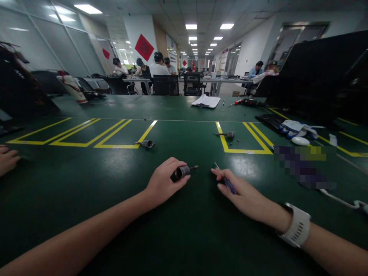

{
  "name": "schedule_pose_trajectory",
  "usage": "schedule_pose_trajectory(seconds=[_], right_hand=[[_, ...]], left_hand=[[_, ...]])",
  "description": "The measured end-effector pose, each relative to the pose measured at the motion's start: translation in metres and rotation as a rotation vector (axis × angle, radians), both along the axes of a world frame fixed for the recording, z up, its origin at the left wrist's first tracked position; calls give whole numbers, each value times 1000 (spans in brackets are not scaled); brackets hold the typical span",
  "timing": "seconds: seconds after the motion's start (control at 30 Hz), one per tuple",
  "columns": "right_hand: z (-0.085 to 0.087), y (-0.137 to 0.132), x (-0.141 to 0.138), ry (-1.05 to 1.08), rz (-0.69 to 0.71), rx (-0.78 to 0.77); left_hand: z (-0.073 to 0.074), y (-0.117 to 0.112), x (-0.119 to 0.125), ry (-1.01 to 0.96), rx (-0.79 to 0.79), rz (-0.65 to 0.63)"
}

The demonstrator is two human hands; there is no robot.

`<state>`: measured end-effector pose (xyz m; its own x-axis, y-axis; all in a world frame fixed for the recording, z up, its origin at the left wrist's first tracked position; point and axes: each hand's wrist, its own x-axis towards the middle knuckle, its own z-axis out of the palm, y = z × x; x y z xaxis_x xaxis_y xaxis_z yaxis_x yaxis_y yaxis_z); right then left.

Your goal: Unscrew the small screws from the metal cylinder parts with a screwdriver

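My left hand [166,180] is closed around a dark metal cup-shaped part [183,172] with a thin shaft pointing right. Its open end faces me, just above the green table [184,222]. To the right, my right hand [238,189] grips a small screwdriver [230,186] by its purple handle, the thin blade pointing up and left. The blade and the part are apart. A similar cup-shaped part [148,144] lies beyond my left hand, on the corner of a yellow outline. Another such part [230,135] lies beyond my right hand, with several tiny pieces near it.
Another person's hand [8,158] rests at the left edge. At the right are a blurred-out object [301,166], a white mouse [300,141], gloves [299,128] and a large black monitor [322,73]. Farther back lie a clipboard [206,101] and a red-and-black tool [248,102].
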<state>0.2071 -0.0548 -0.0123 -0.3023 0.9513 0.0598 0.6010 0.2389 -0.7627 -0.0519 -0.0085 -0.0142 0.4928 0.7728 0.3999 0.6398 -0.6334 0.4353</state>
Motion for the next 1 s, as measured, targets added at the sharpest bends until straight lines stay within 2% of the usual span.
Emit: schedule_pose_trajectory(seconds=[0.2,0.3,0.37,0.43,0.5,0.6,0.7,0.83,1.0], right_hand=[[8,-47,-32,-99,259,68],[10,-58,-34,-120,311,86],[11,-58,-31,-65,276,124],[13,-55,-26,38,180,153],[13,-50,-21,182,58,131],[11,-45,-14,434,-89,-1],[5,-43,-12,594,-136,-158],[0,-41,-14,617,-135,-242],[2,-38,-18,543,-139,-230]], left_hand=[[4,-1,2,-118,4,20],[8,-2,9,-258,-105,31],[11,-5,18,-418,-319,42],[15,-10,26,-627,-548,34],[19,-17,33,-813,-671,56],[26,-27,36,-922,-852,101],[32,-33,32,-984,-989,96],[36,-35,26,-996,-1064,71],[31,-33,24,-879,-1009,36]])
